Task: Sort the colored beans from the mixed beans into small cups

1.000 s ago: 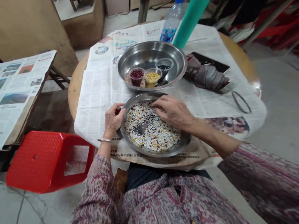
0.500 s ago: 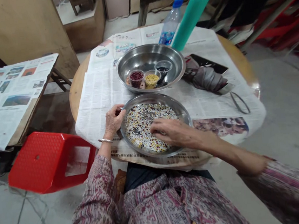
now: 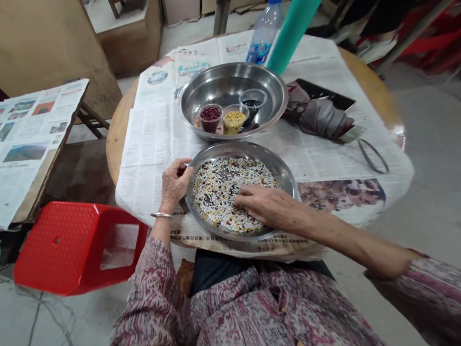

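A shallow steel basin (image 3: 288,175) holds a spread layer of mixed white, yellow and dark red grains and beans (image 3: 219,187). At its left rim my left hand (image 3: 175,185) is closed on the edge, fingers partly hidden, with a bangle on the wrist. My right hand (image 3: 266,206) is inside the basin, its fingertips bunched together down at the grains. Whatever lies between those fingertips is hidden. Behind stands a deeper steel bowl (image 3: 221,76) with three clear plastic cups: red beans (image 3: 211,115), yellow beans (image 3: 234,120) and black beans (image 3: 253,103).
Newspaper (image 3: 146,143) covers the round table. Toward the back stand a plastic bottle (image 3: 267,25) and a tall teal container (image 3: 298,25). A folded umbrella (image 3: 319,118) lies at the right on a dark flat object. A red stool (image 3: 70,248) is at the left.
My right hand has shifted slightly among the grains, and its fingers are more drawn together. The left hand stays at the rim. The view has moved a little.
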`<action>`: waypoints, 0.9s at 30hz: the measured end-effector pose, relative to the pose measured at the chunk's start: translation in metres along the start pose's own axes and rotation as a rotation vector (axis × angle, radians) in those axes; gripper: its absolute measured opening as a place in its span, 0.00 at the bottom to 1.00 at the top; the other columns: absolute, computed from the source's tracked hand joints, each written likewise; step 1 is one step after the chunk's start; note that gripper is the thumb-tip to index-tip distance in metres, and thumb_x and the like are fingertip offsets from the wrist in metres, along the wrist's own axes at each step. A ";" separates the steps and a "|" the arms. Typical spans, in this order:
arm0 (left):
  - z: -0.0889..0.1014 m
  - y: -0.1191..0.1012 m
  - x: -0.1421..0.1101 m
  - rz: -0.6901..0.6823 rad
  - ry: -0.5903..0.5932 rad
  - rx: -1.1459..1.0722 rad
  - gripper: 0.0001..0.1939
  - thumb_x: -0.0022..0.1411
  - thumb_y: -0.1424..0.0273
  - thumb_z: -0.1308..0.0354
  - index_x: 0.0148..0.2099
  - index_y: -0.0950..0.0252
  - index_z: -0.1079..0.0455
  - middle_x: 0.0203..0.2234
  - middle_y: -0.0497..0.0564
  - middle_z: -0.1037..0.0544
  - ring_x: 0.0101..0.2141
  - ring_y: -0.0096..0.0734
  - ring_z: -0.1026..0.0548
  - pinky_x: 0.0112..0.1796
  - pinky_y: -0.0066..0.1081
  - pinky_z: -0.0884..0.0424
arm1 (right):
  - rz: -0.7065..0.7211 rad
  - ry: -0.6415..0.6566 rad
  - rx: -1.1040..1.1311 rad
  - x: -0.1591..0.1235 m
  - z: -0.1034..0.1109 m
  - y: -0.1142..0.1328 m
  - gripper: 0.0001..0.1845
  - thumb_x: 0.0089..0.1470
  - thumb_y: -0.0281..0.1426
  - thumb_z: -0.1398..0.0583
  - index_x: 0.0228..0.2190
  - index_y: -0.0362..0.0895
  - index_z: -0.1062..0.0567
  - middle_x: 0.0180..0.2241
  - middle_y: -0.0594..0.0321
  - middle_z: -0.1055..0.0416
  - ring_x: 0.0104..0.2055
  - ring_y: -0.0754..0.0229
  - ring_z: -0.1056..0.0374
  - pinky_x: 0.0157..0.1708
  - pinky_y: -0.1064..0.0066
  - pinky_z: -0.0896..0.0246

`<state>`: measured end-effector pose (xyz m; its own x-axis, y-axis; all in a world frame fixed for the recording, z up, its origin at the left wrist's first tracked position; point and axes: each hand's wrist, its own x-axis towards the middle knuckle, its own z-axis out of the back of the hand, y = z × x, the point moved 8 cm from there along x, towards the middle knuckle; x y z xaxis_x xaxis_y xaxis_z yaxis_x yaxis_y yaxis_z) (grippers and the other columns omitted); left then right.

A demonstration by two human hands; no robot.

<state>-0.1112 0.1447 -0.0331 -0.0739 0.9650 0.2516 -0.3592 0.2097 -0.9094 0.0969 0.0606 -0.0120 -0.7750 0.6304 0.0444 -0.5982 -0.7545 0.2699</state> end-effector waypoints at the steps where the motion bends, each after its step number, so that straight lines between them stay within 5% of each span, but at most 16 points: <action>1: 0.000 0.000 0.000 0.000 0.000 0.002 0.08 0.59 0.74 0.39 0.41 0.62 0.24 0.23 0.43 0.29 0.24 0.22 0.33 0.28 0.25 0.35 | -0.047 -0.032 -0.023 0.004 0.002 -0.009 0.12 0.56 0.19 0.45 0.35 0.44 0.24 0.36 0.56 0.27 0.37 0.57 0.32 0.35 0.68 0.38; 6: 0.001 0.000 -0.001 -0.004 0.004 0.008 0.08 0.59 0.73 0.39 0.42 0.63 0.24 0.23 0.43 0.28 0.25 0.22 0.33 0.28 0.24 0.35 | -0.271 -0.239 -0.062 0.019 0.027 -0.044 0.12 0.58 0.25 0.45 0.40 0.44 0.23 0.43 0.52 0.27 0.46 0.51 0.32 0.44 0.61 0.35; 9: 0.001 -0.001 -0.001 0.004 0.006 0.012 0.08 0.59 0.73 0.39 0.42 0.63 0.24 0.23 0.42 0.28 0.25 0.22 0.33 0.28 0.24 0.35 | -0.302 -0.189 -0.042 0.032 0.024 -0.046 0.16 0.57 0.34 0.41 0.47 0.45 0.25 0.46 0.51 0.28 0.48 0.47 0.34 0.45 0.58 0.35; 16: 0.001 -0.003 -0.001 -0.001 0.009 0.003 0.07 0.59 0.73 0.40 0.42 0.63 0.24 0.22 0.41 0.30 0.24 0.22 0.34 0.28 0.24 0.36 | -0.218 -0.063 0.239 0.051 0.005 -0.025 0.10 0.50 0.23 0.44 0.31 0.44 0.24 0.33 0.59 0.26 0.36 0.58 0.32 0.40 0.67 0.38; 21: 0.000 -0.002 0.000 -0.016 0.007 0.019 0.06 0.60 0.73 0.39 0.41 0.63 0.25 0.22 0.42 0.30 0.23 0.22 0.34 0.28 0.25 0.36 | -0.234 -0.081 0.483 0.056 0.003 -0.012 0.11 0.48 0.23 0.43 0.31 0.44 0.22 0.29 0.64 0.25 0.30 0.61 0.33 0.34 0.69 0.40; 27: 0.000 -0.003 -0.001 -0.031 0.019 0.038 0.07 0.60 0.73 0.40 0.42 0.63 0.25 0.23 0.43 0.27 0.25 0.23 0.31 0.30 0.25 0.33 | 0.083 -0.122 0.289 0.094 0.005 0.017 0.13 0.52 0.20 0.45 0.34 0.43 0.22 0.37 0.57 0.24 0.41 0.57 0.32 0.45 0.64 0.38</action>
<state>-0.1097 0.1432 -0.0303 -0.0447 0.9611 0.2725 -0.3960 0.2334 -0.8881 0.0152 0.1080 0.0017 -0.7782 0.5993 0.1878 -0.4377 -0.7320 0.5220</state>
